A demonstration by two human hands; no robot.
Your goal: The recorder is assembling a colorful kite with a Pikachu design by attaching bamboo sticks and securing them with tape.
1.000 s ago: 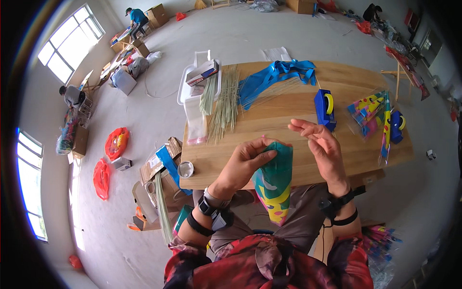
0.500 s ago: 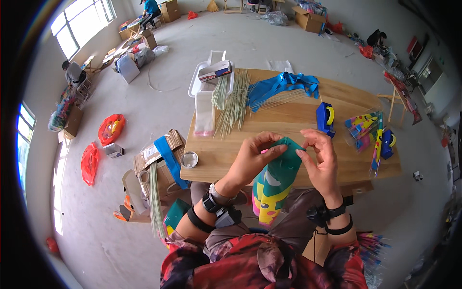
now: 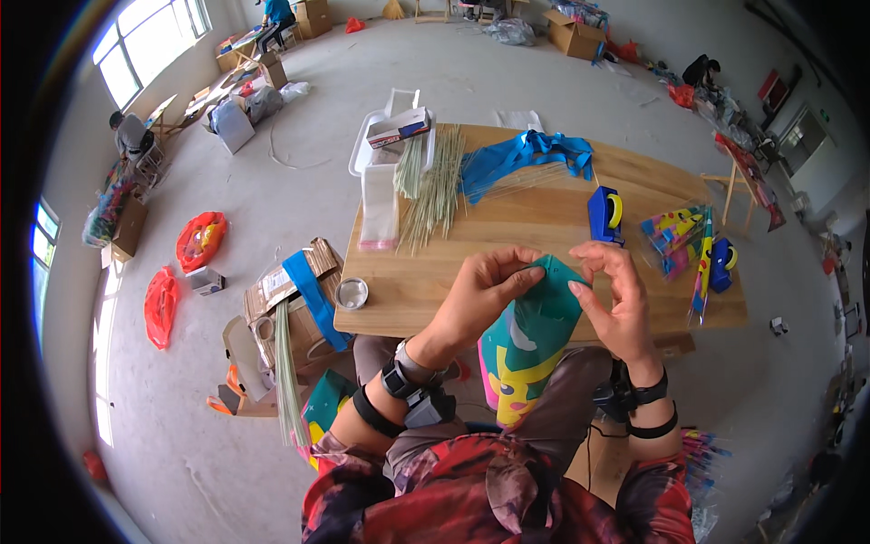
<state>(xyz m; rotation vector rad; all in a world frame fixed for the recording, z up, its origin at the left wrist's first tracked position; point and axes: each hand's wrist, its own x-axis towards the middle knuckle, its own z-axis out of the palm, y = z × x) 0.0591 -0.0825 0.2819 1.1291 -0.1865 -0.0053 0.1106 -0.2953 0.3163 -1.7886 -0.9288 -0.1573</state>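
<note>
A thin printed sheet [image 3: 535,317], green at the top with yellow and pink cartoon shapes below, hangs in front of me over the table's near edge and my lap. At its top left, my left hand [image 3: 494,283] pinches the green part between thumb and fingers. My right hand [image 3: 621,295] is at the sheet's upper right edge, thumb tip against it and index finger lifted away; its other fingers are curled and partly hidden. The green top comes to a point between the two hands.
On the wooden table [image 3: 408,295] are thin sticks [image 3: 438,195], blue ribbon strips [image 3: 507,168], a white tray [image 3: 358,154], a small round tin [image 3: 352,293], blue tape dispensers [image 3: 600,218] and bagged colourful pieces [image 3: 675,236]. An opened cardboard box [image 3: 272,295] stands at left. Other people sit farther off.
The sheet has swung a little to the right and turned more of its printed face toward me. My right hand has shifted slightly right. The view has tilted slightly.
</note>
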